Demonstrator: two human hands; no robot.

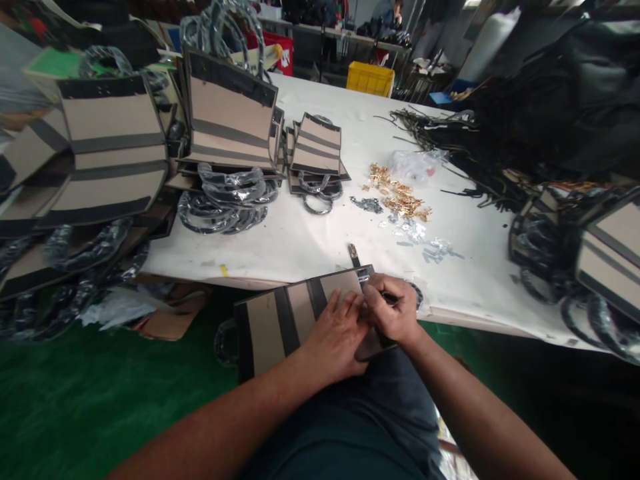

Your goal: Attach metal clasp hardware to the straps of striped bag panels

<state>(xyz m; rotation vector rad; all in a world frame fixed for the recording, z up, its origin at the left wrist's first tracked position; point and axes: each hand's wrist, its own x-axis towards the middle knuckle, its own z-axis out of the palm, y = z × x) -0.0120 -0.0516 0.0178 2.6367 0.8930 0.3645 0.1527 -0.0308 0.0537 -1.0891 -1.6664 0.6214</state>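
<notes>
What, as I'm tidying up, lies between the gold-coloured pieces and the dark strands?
Crumpled clear plastic and bare white tabletop, in the head view.

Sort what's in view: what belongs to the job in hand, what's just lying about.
Job:
striped panel under the left hand
dark item in the right hand
likely gold-coloured fittings, similar stacked panels

Lying about, seemingly:
yellow crate
red bin
brown scrap
</notes>
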